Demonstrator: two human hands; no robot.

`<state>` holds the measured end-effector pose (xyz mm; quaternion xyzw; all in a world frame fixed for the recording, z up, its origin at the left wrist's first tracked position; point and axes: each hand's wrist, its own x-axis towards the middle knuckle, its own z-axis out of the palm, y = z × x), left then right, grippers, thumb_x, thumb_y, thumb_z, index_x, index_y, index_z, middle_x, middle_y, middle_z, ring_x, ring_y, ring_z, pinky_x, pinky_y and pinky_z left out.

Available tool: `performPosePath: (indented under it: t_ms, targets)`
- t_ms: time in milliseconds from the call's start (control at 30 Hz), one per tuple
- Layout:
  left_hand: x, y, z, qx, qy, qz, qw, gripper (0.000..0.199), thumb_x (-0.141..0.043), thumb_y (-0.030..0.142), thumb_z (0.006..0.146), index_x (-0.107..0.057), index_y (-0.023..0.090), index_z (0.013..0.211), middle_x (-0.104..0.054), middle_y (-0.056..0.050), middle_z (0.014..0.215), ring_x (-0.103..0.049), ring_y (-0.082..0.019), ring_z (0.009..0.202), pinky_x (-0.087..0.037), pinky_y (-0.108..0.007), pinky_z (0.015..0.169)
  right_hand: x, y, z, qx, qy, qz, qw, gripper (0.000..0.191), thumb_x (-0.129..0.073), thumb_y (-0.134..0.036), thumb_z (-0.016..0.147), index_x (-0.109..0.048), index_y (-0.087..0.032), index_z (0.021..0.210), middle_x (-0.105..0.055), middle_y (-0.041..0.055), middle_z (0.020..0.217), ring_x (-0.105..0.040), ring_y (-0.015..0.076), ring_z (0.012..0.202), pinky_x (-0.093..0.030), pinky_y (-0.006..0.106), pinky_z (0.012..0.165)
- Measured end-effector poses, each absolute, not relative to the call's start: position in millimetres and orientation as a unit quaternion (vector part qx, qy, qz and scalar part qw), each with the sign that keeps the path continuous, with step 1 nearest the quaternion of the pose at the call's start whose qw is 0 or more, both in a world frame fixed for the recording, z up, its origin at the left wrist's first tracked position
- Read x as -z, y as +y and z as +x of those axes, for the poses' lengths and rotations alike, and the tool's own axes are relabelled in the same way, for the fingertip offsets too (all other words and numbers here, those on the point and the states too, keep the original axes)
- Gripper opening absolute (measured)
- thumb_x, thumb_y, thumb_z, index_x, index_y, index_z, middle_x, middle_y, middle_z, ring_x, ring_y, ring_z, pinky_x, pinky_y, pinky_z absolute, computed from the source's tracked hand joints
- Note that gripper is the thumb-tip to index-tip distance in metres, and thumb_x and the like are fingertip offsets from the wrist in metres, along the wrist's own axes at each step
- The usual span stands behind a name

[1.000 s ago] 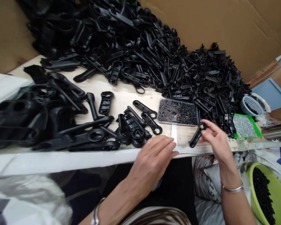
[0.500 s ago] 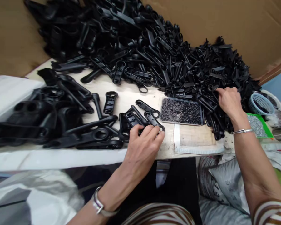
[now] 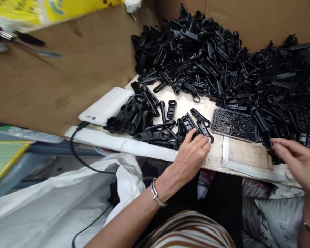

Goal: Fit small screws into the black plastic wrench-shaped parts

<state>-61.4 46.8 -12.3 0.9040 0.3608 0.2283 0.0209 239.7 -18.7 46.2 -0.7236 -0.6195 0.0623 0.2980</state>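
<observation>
My left hand (image 3: 193, 153) rests with curled fingers on a few black plastic parts (image 3: 187, 124) near the table's front edge; whether it grips one is hidden. At the right, my right hand (image 3: 296, 156) has thumb and index finger closed at a dark part beside the lower end of the black heap. What exactly lies between those fingertips is too dark to tell. Between my hands sits a clear tray (image 3: 234, 124) of small dark pieces. A single black part (image 3: 172, 109) lies apart, left of the tray.
A large heap of black parts (image 3: 196, 51) fills the back and right, against cardboard walls (image 3: 93, 65). A smaller pile (image 3: 136, 113) lies left, by a white box (image 3: 105, 105) with a black cable (image 3: 74, 148). White sacking (image 3: 67, 206) hangs below the table.
The view has swung left, showing more cardboard and the white box. My right hand has come down the heap's edge toward the table front. My left hand stays on the same parts.
</observation>
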Motion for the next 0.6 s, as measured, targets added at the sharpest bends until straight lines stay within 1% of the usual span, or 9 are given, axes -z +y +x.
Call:
performPosePath:
  t_ms: [67,133,167,267,333,367,400,467,600]
  targets:
    - [10.8,46.6,-62.1,-0.224,0.378,0.898,0.025,0.014,-0.051,0.007,0.089,-0.061,0.015,0.084,-0.068,-0.005,0.095,-0.063,-0.018,0.097,-0.033,-0.048,0.111,-34.5,-13.7,206.5,-0.121,-0.698,-0.651,0.274,0.019,-0.058,-0.036,0.088,-0.072,-0.029,0.098,-0.073,0.0037,0.097,-0.068,0.0256,0.084,-0.054,0.04,0.078]
    - [8.7,46.0,-62.8,-0.227,0.393,0.891,0.027,0.012,-0.052,0.011,0.09,-0.061,0.015,0.083,-0.069,-0.006,0.096,-0.063,-0.02,0.101,-0.033,-0.054,0.11,-25.6,-3.7,171.8,-0.131,-0.751,-0.604,0.231,0.02,-0.052,-0.031,0.093,-0.07,-0.024,0.1,-0.072,0.0063,0.1,-0.067,0.0245,0.09,-0.052,0.038,0.082]
    - [7.8,45.7,-63.2,-0.226,0.396,0.889,0.029,0.012,-0.053,0.013,0.091,-0.061,0.015,0.083,-0.07,-0.006,0.096,-0.063,-0.021,0.102,-0.032,-0.056,0.11,-22.0,2.2,155.4,-0.125,-0.768,-0.595,0.201,0.022,-0.05,-0.029,0.095,-0.069,-0.023,0.104,-0.071,0.0071,0.1,-0.067,0.0238,0.09,-0.052,0.036,0.082]
    - [6.0,44.8,-65.8,-0.232,0.401,0.886,0.034,0.01,-0.054,0.016,0.091,-0.062,0.015,0.085,-0.07,-0.007,0.101,-0.062,-0.023,0.107,-0.031,-0.059,0.11,-14.3,19.2,114.7,-0.063,-0.792,-0.598,0.102,0.025,-0.047,-0.026,0.097,-0.065,-0.024,0.113,-0.07,0.0078,0.094,-0.066,0.022,0.08,-0.046,0.03,0.065]
    - [5.5,44.5,-68.4,-0.237,0.408,0.881,0.033,0.009,-0.055,0.018,0.091,-0.062,0.015,0.087,-0.07,-0.008,0.104,-0.061,-0.024,0.109,-0.031,-0.06,0.11,-11.2,27.5,97.7,-0.033,-0.797,-0.601,0.043,0.023,-0.047,-0.024,0.097,-0.065,-0.024,0.11,-0.068,0.0075,0.092,-0.064,0.0204,0.071,-0.039,0.028,0.054]
    - [5.3,44.4,-69.8,-0.237,0.412,0.879,0.034,0.009,-0.055,0.019,0.091,-0.062,0.015,0.088,-0.07,-0.008,0.105,-0.061,-0.025,0.11,-0.031,-0.061,0.11,-10.2,30.1,93.2,-0.026,-0.799,-0.6,0.025,0.022,-0.046,-0.023,0.097,-0.066,-0.024,0.106,-0.067,0.0074,0.091,-0.063,0.0197,0.069,-0.036,0.028,0.051]
    - [5.0,44.5,-71.2,-0.236,0.413,0.879,0.037,0.009,-0.055,0.02,0.091,-0.062,0.015,0.088,-0.07,-0.008,0.105,-0.061,-0.025,0.111,-0.031,-0.061,0.109,-9.6,31.4,91.7,-0.026,-0.8,-0.599,0.019,0.022,-0.045,-0.022,0.097,-0.067,-0.023,0.103,-0.066,0.0073,0.091,-0.062,0.0193,0.069,-0.034,0.028,0.051]
    - [4.7,44.7,-73.8,-0.236,0.414,0.878,0.041,0.008,-0.055,0.02,0.091,-0.061,0.015,0.09,-0.071,-0.008,0.105,-0.06,-0.026,0.112,-0.031,-0.062,0.109,-9.4,29.5,97.8,-0.035,-0.803,-0.594,0.04,0.022,-0.045,-0.021,0.097,-0.067,-0.023,0.1,-0.064,0.0069,0.09,-0.062,0.0189,0.074,-0.037,0.027,0.054]
    - [4.3,44.4,-75.3,-0.265,0.419,0.868,0.023,0.008,-0.056,0.017,0.09,-0.061,0.015,0.097,-0.069,-0.009,0.111,-0.059,-0.027,0.114,-0.033,-0.06,0.108,-13.5,10.7,135.3,-0.082,-0.806,-0.575,0.111,0.022,-0.046,-0.024,0.097,-0.066,-0.022,0.106,-0.063,0.0061,0.09,-0.062,0.0181,0.08,-0.046,0.027,0.068]
